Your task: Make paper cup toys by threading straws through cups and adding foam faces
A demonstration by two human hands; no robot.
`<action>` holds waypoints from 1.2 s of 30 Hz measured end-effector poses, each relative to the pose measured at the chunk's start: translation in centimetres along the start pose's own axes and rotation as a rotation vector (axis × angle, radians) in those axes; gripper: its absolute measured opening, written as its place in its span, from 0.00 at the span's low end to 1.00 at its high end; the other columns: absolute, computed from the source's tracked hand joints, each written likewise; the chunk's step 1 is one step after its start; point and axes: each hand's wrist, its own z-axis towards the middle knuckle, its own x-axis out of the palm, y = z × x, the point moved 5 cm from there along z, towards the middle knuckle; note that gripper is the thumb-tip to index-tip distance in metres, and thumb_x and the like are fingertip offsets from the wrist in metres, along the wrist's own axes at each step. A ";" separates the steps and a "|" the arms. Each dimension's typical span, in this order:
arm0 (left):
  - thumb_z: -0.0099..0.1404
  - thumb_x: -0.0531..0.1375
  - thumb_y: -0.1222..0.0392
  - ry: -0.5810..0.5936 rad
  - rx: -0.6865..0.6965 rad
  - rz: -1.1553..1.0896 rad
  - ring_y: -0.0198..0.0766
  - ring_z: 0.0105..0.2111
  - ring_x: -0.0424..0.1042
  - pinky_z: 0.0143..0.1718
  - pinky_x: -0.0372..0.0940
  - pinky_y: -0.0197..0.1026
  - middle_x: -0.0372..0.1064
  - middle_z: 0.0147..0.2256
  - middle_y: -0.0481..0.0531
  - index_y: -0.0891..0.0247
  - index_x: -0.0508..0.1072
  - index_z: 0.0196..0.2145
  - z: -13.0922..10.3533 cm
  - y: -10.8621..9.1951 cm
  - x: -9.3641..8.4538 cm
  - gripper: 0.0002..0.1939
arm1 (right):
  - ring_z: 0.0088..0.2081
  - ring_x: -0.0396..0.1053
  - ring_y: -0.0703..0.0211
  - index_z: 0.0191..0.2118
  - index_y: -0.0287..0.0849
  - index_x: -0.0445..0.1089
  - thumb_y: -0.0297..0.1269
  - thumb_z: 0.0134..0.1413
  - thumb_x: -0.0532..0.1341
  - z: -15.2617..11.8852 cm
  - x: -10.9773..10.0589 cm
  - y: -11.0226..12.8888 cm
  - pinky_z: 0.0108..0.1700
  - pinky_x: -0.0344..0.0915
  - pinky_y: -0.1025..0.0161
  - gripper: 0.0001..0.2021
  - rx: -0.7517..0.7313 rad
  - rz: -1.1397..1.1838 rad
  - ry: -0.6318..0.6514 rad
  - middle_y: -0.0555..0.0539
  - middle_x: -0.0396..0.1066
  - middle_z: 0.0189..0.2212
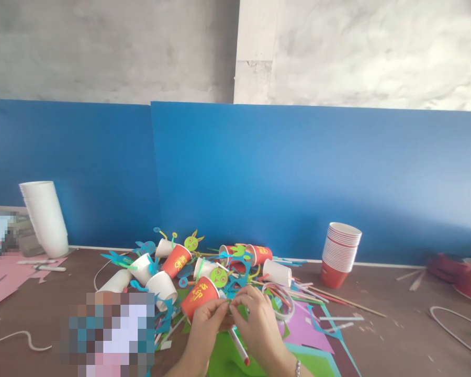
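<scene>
Both hands meet at the lower middle of the head view, over green paper [230, 356]. My left hand [206, 330] has its fingers pinched on something small and greenish, mostly hidden by the fingertips. Close against it, my right hand [257, 319] pinches at the same spot. A white marker with a red tip [239, 346] shows below and between the hands. Just behind my left hand lies a red paper cup [200, 297] on its side, with a green animal face cutout [219, 278] beside it.
Tipped white and red cups with blue and green paper cutouts pile up behind the hands. Stacked cups stand at the right [339, 256] and left [45, 220]. Purple paper [304, 327], sticks and a white tape roll [284, 309] lie right. A blue partition [298, 183] stands behind.
</scene>
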 end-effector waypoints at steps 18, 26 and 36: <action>0.48 0.69 0.40 0.041 0.001 -0.062 0.44 0.30 0.76 0.35 0.68 0.42 0.77 0.27 0.52 0.66 0.66 0.55 -0.7 -0.4 0.4 0.42 | 0.28 0.64 0.60 0.21 0.41 0.64 0.42 0.51 0.60 0.4 1.8 -2.2 0.31 0.60 0.64 0.13 0.216 0.627 0.098 0.50 0.67 0.24; 0.45 0.71 0.42 0.058 0.047 0.048 0.35 0.25 0.70 0.30 0.66 0.37 0.73 0.23 0.49 0.64 0.71 0.22 -0.7 -1.1 0.7 0.22 | 0.24 0.60 0.62 0.19 0.42 0.62 0.48 0.49 0.63 0.6 1.1 -1.9 0.29 0.58 0.64 0.18 0.233 0.721 0.064 0.53 0.62 0.19; 0.50 0.68 0.45 -0.025 0.136 0.112 0.37 0.26 0.69 0.32 0.64 0.37 0.71 0.22 0.48 0.64 0.72 0.22 -0.6 -1.8 0.0 0.18 | 0.31 0.68 0.55 0.33 0.41 0.71 0.48 0.59 0.55 0.4 0.3 -1.9 0.34 0.64 0.61 0.16 0.188 0.541 -0.031 0.48 0.70 0.27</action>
